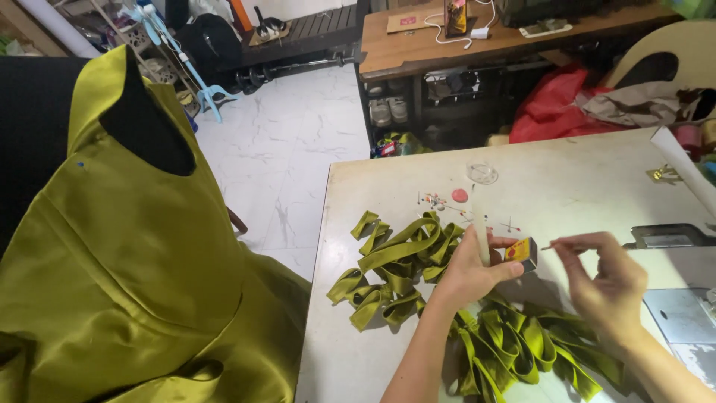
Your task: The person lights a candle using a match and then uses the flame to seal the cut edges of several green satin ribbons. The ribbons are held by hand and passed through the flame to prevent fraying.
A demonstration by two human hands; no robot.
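Observation:
My left hand (471, 265) grips a white candle (481, 231) upright together with a small yellow matchbox (521, 252), held above a heap of olive-green ribbon strips (403, 257). My right hand (605, 277) pinches a thin matchstick (550, 246), its tip close to the side of the matchbox. More green ribbon (522, 343) lies folded under both wrists on the pale worktable (350, 328).
A dress form wearing an olive-green satin garment (127, 261) stands at the left. Loose pins (440, 201), a pink disc (459, 195) and a small clear cup (482, 172) lie on the table. A sewing machine plate (682, 313) is at the right, a wooden desk (447, 48) behind.

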